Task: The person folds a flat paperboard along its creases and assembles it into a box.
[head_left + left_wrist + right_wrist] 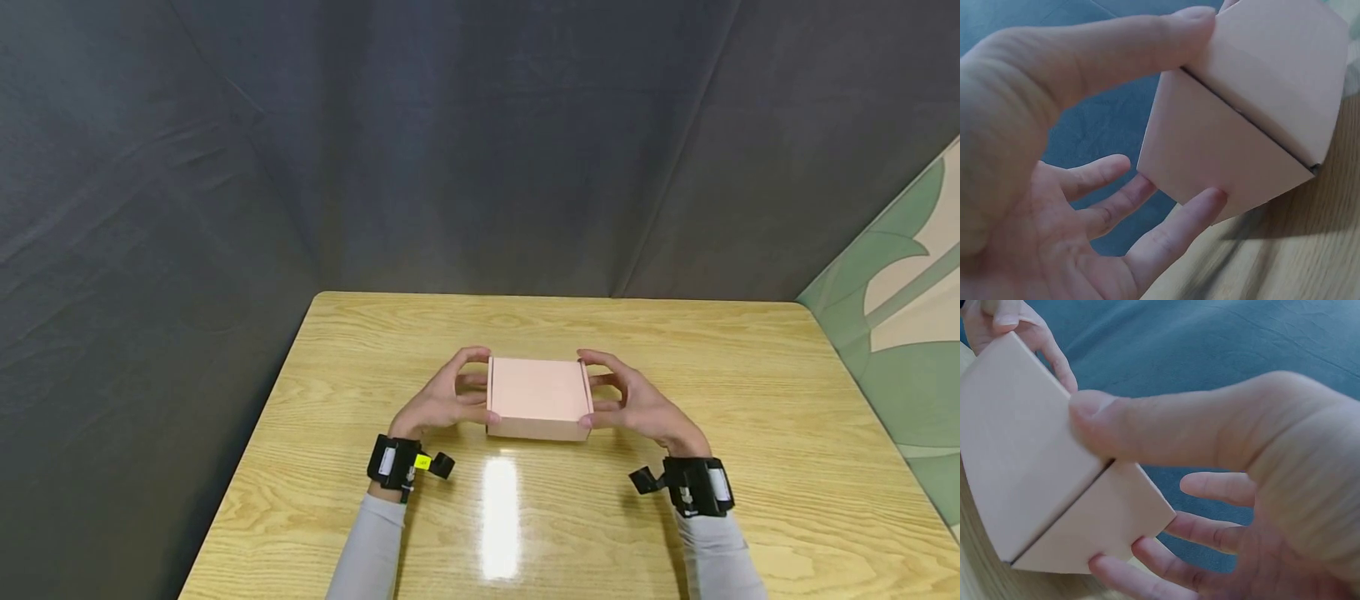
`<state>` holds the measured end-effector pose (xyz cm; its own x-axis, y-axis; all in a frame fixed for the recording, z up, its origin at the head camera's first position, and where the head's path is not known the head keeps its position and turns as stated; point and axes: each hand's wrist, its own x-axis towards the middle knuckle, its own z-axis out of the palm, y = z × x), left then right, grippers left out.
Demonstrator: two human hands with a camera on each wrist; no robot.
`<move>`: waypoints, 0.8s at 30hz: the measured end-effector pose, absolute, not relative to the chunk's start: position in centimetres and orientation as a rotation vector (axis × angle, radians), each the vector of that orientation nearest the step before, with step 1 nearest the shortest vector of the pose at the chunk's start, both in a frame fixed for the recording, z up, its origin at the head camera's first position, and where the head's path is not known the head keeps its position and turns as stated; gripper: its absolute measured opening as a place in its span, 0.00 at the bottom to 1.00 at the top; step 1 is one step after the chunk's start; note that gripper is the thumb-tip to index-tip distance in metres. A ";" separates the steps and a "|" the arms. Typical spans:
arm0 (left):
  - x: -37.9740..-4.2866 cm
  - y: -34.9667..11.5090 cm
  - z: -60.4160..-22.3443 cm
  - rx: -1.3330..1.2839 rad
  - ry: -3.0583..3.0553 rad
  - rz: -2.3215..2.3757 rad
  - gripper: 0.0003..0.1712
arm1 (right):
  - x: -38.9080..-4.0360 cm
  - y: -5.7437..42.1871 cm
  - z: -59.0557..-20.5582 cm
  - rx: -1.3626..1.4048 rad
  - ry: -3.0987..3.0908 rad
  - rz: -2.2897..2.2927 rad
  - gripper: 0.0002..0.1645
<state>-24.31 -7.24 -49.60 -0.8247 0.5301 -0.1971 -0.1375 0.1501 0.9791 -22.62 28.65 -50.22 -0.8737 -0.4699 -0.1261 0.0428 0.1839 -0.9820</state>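
A closed, pale pink cardboard box (540, 390) is held between two bare hands near the middle of the table. My left hand (442, 398) grips its left end, thumb on the near corner and fingers spread along the side. In the left wrist view the fingertips touch the end panel of the box (1222, 144). The right hand (643, 404) grips the opposite end the same way, its thumb at the near right corner. In the right wrist view its fingers meet the lower part of the box's side panel (1097, 519).
The box is over a light wood-grain table (337, 350) with a bright glare patch in front of it. Behind and to the left hangs a dark grey-blue curtain (480, 150). A green and cream leaf-patterned fabric (915, 333) lies along the right edge.
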 end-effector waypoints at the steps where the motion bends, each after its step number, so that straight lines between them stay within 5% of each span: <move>1: -24.3 -7.3 -49.6 0.371 1.929 1.714 0.59 | -22.6 28.6 -50.3 -0.398 2.067 -1.725 0.65; 24: -23.5 -7.0 -49.7 0.334 2.010 1.573 0.67 | -22.6 27.9 -50.8 -0.411 2.169 -1.598 0.67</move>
<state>-23.55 -7.02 -49.72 -0.8122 0.5154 -0.2735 -0.1419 0.2802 0.9494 -22.55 27.86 -50.84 -0.8710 -0.4670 -0.1524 0.0072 0.2981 -0.9545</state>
